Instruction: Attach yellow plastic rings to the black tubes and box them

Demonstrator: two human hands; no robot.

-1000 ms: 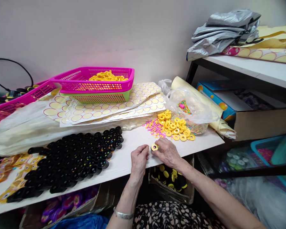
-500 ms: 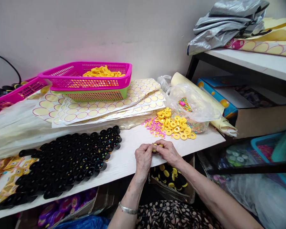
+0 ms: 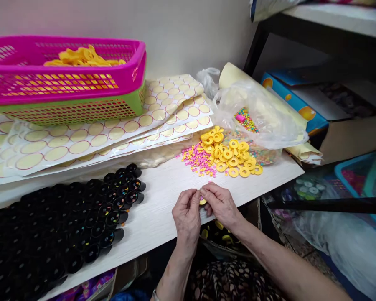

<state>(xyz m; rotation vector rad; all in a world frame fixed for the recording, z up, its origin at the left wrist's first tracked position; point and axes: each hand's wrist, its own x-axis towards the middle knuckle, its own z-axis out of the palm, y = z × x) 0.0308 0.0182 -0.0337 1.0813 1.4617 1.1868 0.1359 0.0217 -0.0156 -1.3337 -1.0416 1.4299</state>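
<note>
My left hand [image 3: 188, 213] and my right hand [image 3: 221, 205] meet at the table's front edge. Pinched between their fingertips is a small yellow ring [image 3: 203, 200], with a bit of pink showing at its middle. The fingers cover much of it. Just beyond my hands lies a pile of similar yellow rings [image 3: 233, 161], some overlapping. Small pink and yellow beads [image 3: 199, 159] are scattered against the pile's left side. To the left, many black round cups [image 3: 97, 230] stand in packed rows, several with coloured bits inside.
A pink basket [image 3: 81, 85] of yellow pieces sits in a green one [image 3: 90, 110] on sticker sheets [image 3: 119, 133]. A plastic bag of coloured beads [image 3: 260, 117] lies at the back right. Below the edge is a box of black and yellow pieces [image 3: 221, 234].
The view has shifted closer and tilted down, so the baskets and cups appear larger and further left. Both hands still hold the ring, and pink now shows at its middle.
</note>
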